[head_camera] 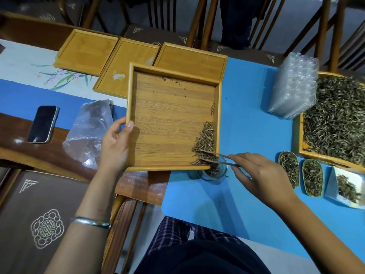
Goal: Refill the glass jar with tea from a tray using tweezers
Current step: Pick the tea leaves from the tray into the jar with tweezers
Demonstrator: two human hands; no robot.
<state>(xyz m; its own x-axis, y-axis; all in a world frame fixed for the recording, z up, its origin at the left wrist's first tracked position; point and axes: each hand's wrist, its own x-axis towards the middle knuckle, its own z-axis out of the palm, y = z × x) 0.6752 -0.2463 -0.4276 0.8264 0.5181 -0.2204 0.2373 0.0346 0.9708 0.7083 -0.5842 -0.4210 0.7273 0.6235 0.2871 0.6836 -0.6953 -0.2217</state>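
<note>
Left hand (116,143) grips the near-left edge of the bamboo tray (171,119), thumb curled over the rim, holding it tilted so its near-right corner overhangs the glass jar (214,171). Right hand (260,173) pinches the tweezers (221,160), whose tips reach into the tea (205,143) heaped in that corner, directly above the jar mouth. The jar stands on the blue mat (246,135) and already holds some leaf. Judgement: the step is raking leaf over the corner into the jar; it is best done with short strokes toward the corner, the tray kept steady and the corner centred over the mouth, since leaf could spill onto the mat. A few stray leaves remain at the tray's far side. Elsewhere on the bench (39,155) lie three empty wooden trays, a phone (43,123), a plastic bag (90,129), stacked clear containers (294,86), a large tray of loose tea (335,119) and two small scoops of leaf. Wooden chairs stand beyond.
</note>
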